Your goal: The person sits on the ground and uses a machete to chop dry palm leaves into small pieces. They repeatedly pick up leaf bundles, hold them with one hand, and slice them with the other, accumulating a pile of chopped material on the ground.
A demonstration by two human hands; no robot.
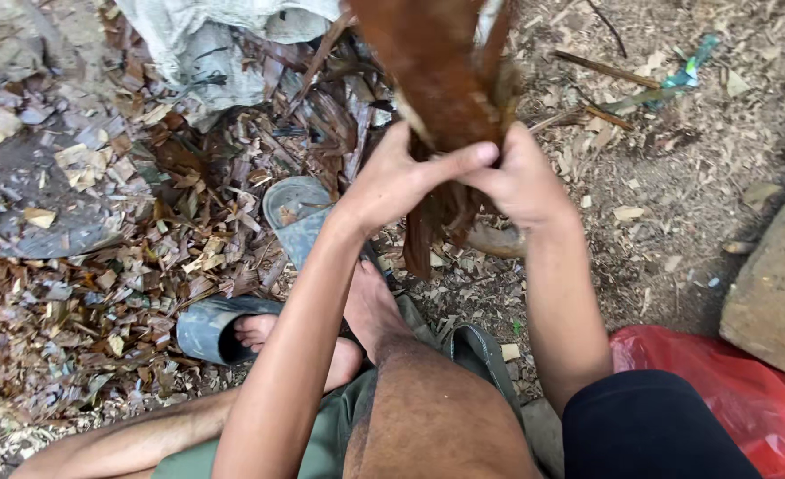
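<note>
Both my hands grip a large reddish-brown, fibrous piece of dried palm sheath or bark (437, 80) that rises from them toward the top of the view. My left hand (397, 177) clasps its lower part from the left, thumb laid across toward the right. My right hand (521, 182) holds the same narrow lower part from the right. Frayed dark strips (423, 235) hang below my hands. My bare legs and feet lie beneath.
The ground is strewn with dry brown chips and leaf scraps (100, 293). A grey slipper (296, 217) and another grey slipper (210, 328) lie by my feet. A white sack (215, 44) sits at the top, a red plastic bag (747, 399) and a stone block (778, 284) at the right.
</note>
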